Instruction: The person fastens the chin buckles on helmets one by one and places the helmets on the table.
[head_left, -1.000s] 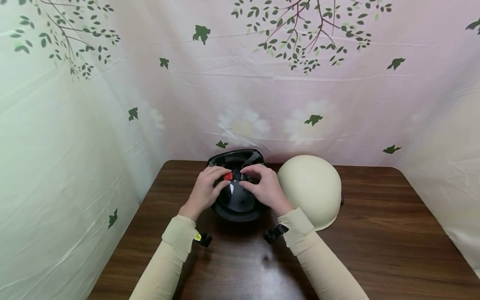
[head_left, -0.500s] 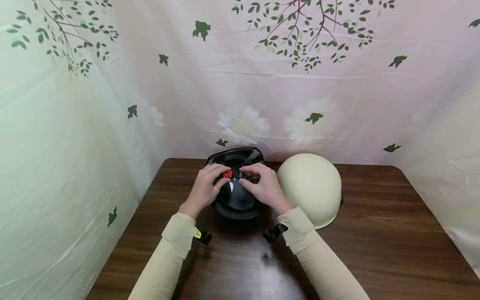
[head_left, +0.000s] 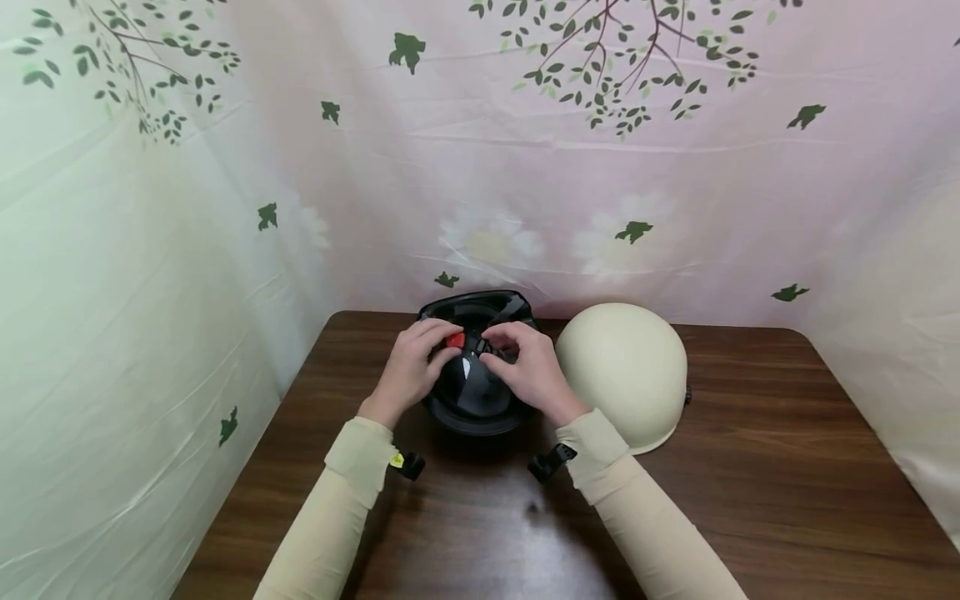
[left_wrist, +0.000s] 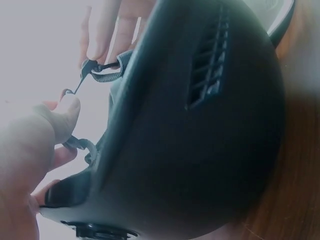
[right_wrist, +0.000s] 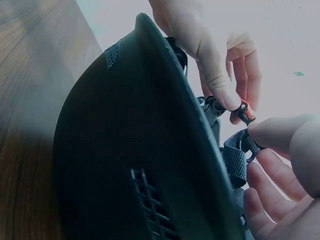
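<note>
A black helmet [head_left: 480,398] lies upside down on the table, its inside facing up. Over its opening, my left hand [head_left: 408,362] pinches a red buckle piece [head_left: 456,340] between thumb and fingers. Opposite it, my right hand [head_left: 534,369] pinches a dark buckle piece [head_left: 482,345] on the chin strap. The right wrist view has the red piece [right_wrist: 244,106] close to the right thumb, with a looped black strap [right_wrist: 235,162] below; whether the two pieces are joined I cannot tell. Vent slots [left_wrist: 209,62] show on the helmet's side in the left wrist view.
A cream helmet [head_left: 622,375] rests dome up just right of the black one, near my right forearm. Both sit on a dark wooden table [head_left: 780,467]. A patterned cloth [head_left: 555,200] hangs behind the table and along its sides.
The head view has tilted slightly, so the table and helmets sit a little higher in it. Both hands keep their pinch on the buckle pieces; the right one's piece looks slightly more tilted.
</note>
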